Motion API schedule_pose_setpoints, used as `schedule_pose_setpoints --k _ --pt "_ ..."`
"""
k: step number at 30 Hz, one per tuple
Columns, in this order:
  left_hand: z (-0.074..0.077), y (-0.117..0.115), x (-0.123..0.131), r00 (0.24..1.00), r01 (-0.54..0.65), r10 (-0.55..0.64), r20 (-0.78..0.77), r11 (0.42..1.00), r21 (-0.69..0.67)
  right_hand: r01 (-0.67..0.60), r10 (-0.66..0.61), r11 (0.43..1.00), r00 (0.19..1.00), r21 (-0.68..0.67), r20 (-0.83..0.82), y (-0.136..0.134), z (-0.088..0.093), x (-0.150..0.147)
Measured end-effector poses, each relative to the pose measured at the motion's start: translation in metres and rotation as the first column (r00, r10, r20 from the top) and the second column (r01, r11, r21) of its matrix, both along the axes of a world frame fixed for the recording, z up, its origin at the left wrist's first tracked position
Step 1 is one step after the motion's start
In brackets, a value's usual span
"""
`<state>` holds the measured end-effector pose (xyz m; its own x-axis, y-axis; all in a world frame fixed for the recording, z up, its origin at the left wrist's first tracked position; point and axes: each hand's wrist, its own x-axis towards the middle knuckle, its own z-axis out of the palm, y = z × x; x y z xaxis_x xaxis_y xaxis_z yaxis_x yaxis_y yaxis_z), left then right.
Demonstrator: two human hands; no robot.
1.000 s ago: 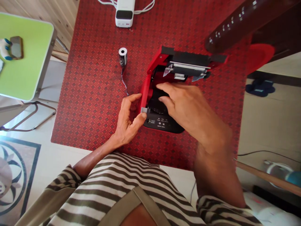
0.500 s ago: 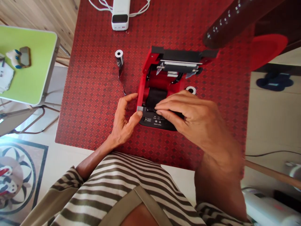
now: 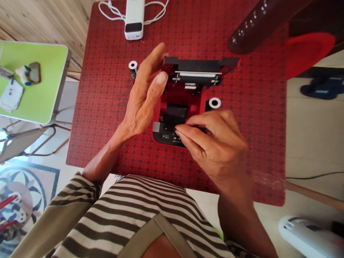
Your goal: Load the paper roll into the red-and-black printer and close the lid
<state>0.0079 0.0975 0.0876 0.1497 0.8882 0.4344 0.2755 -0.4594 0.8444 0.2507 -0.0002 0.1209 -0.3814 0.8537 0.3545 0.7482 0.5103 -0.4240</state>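
Note:
A red and black small printer [image 3: 185, 94] sits on the red patterned tablecloth [image 3: 107, 107] with its lid [image 3: 199, 66] swung up and back. A black roll [image 3: 176, 113] lies in its open bay. My right hand [image 3: 215, 143] is pinched, thumb against forefinger, at the bay's front edge just above the button panel; what the fingertips hold is hidden. My left hand [image 3: 142, 96] is lifted beside the printer's left wall, fingers stretched toward the lid's left corner, holding nothing.
One small white-ended roll [image 3: 132, 66] stands left of the printer and another [image 3: 214, 103] at its right. A white power bank with cable [image 3: 134, 19] lies at the far edge. A green side table [image 3: 40, 89] is at left, and a dark curved object [image 3: 258, 25] overhangs at upper right.
My left hand has left the printer's front left corner and risen along its side toward the lid. My right hand drew out of the bay to its front edge and closed into a pinch.

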Motion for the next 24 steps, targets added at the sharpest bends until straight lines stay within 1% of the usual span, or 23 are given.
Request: schedule_pose_setpoints --k 2,3,4,6,9,11,14,17,21,24 --pt "0.004 -0.007 -0.001 0.999 0.034 -0.034 0.032 0.999 0.019 0.010 -0.012 0.999 0.999 0.036 0.034 -0.007 -0.002 -0.002" --pt "0.005 -0.013 -0.003 0.997 0.054 -0.056 0.043 0.997 0.051 0.009 -0.011 0.999 0.999 0.037 0.051 -0.010 -0.003 -0.002" --pt "0.006 -0.020 -0.005 0.997 0.071 -0.074 0.032 0.995 0.076 0.008 -0.011 0.999 0.998 0.039 0.065 -0.012 -0.004 -0.003" --pt "0.004 -0.034 -0.011 0.998 0.068 -0.067 -0.016 0.994 0.090 0.000 -0.004 0.998 0.997 0.060 0.075 -0.016 -0.006 -0.004" --pt "-0.007 -0.052 -0.019 0.992 0.075 -0.058 -0.114 0.987 0.145 0.011 -0.018 0.996 0.996 0.085 0.083 -0.019 -0.011 -0.005" --pt "-0.018 -0.059 -0.022 0.980 0.078 -0.040 -0.197 0.978 0.191 0.037 -0.043 0.997 0.995 0.063 0.091 -0.020 -0.015 -0.005" --pt "-0.033 -0.065 -0.024 0.957 0.079 -0.010 -0.289 0.970 0.230 0.073 -0.074 0.997 0.995 0.024 0.070 -0.021 -0.019 -0.005" --pt "-0.041 -0.067 -0.025 0.949 0.080 0.000 -0.316 0.968 0.240 0.102 -0.102 0.995 0.995 0.013 0.022 -0.022 -0.018 -0.005" --pt "-0.040 -0.069 -0.025 0.951 0.071 0.004 -0.308 0.970 0.231 0.170 -0.170 0.985 0.985 0.025 -0.019 -0.026 -0.015 0.003" --pt "-0.038 -0.070 -0.020 0.968 0.036 0.005 -0.252 0.987 0.156 0.211 -0.211 0.977 0.978 0.024 0.001 -0.031 -0.019 0.009"
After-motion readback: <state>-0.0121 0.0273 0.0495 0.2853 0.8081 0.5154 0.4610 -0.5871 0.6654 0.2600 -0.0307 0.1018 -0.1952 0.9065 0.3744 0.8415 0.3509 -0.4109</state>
